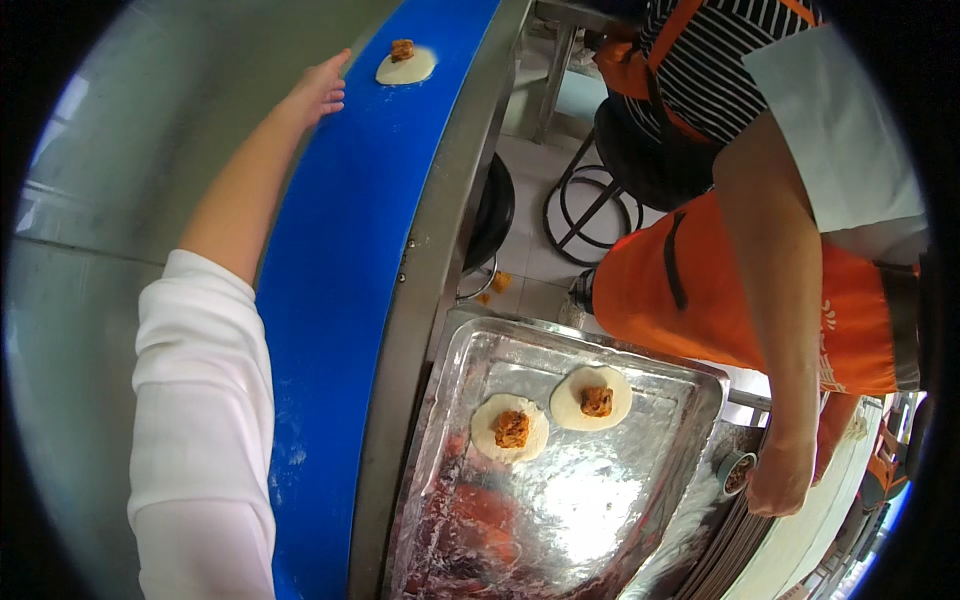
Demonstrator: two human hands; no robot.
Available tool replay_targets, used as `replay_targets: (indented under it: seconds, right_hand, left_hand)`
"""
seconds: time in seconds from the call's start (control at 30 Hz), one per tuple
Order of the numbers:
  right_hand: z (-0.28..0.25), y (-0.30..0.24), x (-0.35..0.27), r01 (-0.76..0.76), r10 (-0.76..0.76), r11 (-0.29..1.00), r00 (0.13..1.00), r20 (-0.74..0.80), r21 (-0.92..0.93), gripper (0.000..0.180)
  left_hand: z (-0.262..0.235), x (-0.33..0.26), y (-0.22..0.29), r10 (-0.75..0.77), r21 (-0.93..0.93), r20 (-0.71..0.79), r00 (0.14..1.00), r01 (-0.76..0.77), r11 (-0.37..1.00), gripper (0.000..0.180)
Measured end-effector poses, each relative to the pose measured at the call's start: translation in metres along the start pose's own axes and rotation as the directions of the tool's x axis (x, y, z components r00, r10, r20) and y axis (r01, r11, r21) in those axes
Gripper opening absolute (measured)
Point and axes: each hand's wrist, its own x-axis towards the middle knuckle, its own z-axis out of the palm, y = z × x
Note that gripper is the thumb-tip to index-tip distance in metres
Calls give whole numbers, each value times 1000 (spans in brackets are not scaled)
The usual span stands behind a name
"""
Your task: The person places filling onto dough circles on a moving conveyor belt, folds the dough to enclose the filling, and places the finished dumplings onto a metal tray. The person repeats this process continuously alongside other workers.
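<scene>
on the far end of the blue belt [345, 300], 1 dough round [415, 72] is carrying a brown lump of filling [402, 50] near its edge, and we are holding our left hand [322, 92] just beside it, fingers partly apart and seemingly gripping nothing; our right hand is lying out of view, its grip untold. 2 more topped rounds [589, 420] are resting on the metal tray [480, 352]. we are probably collecting topped dough, so the next move is likely calling for sliding fingers under gently, keeping the filling steady.
</scene>
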Motion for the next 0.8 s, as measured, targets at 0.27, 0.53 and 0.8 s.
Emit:
replay_targets:
  seconds: [0.27, 0.53, 0.8]
  right_hand:
    - [-1, -6, 0, 8, -10, 998, 1000, -25, -61, 50]
    - [-5, -17, 10, 41, -45, 994, 998, -33, -97, 46]
    - [0, -18, 11, 87, -87, 996, 996, -30, 3, 46]
  left_hand:
    - [-2, 10, -7, -60, 126, 82, 995, 49, 991, 87]
    - [-21, -7, -19, -318, 352, 155, 935, 248, 902, 90]
    - [-6, -69, -14, -300, 466, 199, 933, 179, 867, 76]
